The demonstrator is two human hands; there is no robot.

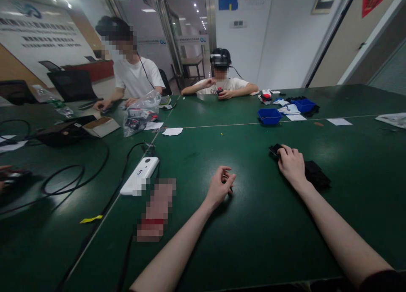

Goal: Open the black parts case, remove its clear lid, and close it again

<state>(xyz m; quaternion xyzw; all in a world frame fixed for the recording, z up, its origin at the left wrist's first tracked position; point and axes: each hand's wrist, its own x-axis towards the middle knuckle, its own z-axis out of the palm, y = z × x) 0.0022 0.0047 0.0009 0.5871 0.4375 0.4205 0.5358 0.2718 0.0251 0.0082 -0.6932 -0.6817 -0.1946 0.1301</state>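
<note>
My left hand [220,185] rests on the green table [247,241] near the middle, its fingers curled inward. A small dark bit shows below the fingers, too hidden to name. Farther right, my right hand [291,164] is closed over a flat black piece [274,150], whose far end sticks out past the fingertips. Just beside that wrist lies a stack of black, flat pieces [318,176], partly covered by my forearm.
A white power bank [139,176] and a blurred pinkish object [160,203] lie left of my left arm, with black cables around. Blue trays [269,116], papers [339,121] and a plastic bag [141,114] lie farther back. Two people [139,74] sit across the table.
</note>
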